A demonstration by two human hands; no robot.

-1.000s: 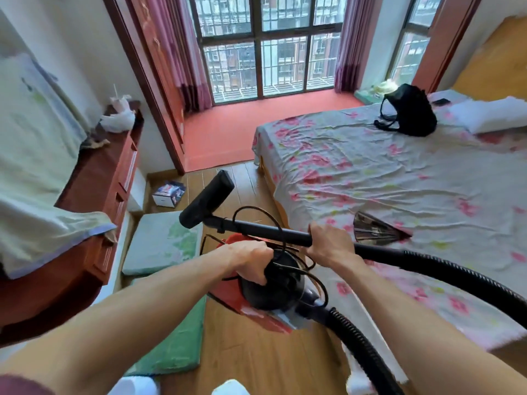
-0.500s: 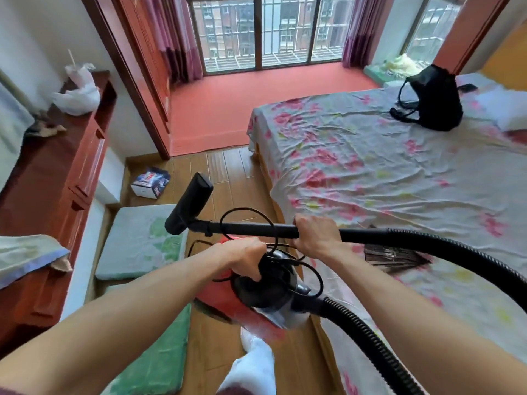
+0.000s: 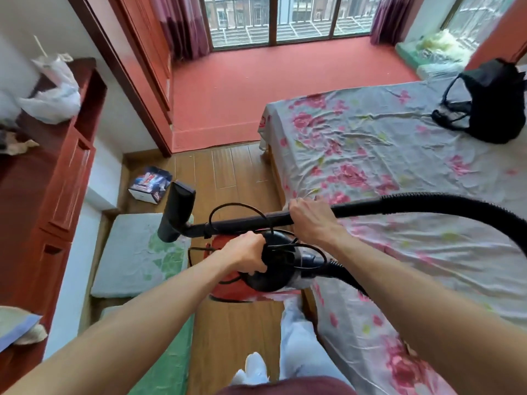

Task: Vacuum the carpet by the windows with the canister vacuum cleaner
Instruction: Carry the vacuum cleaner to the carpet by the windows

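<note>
I carry a red and black canister vacuum cleaner above the wooden floor, with my left hand gripping its top handle. My right hand is closed round the black wand, which lies level and points left. The black floor nozzle sits at the wand's left end. A ribbed black hose arcs from the wand over the bed and back to the canister. The power cord loops loosely around the wand. The red carpet lies ahead on a raised step below the windows.
A bed with a floral sheet fills the right side, with a black backpack on it. A red wooden dresser stands at the left. Cushions and a small box lie on the wooden floor.
I have walked forward along the bed toward the carpet, carrying the vacuum. The carpet step and the windows are closer, and the view tilts further down. Both grips are unchanged.
</note>
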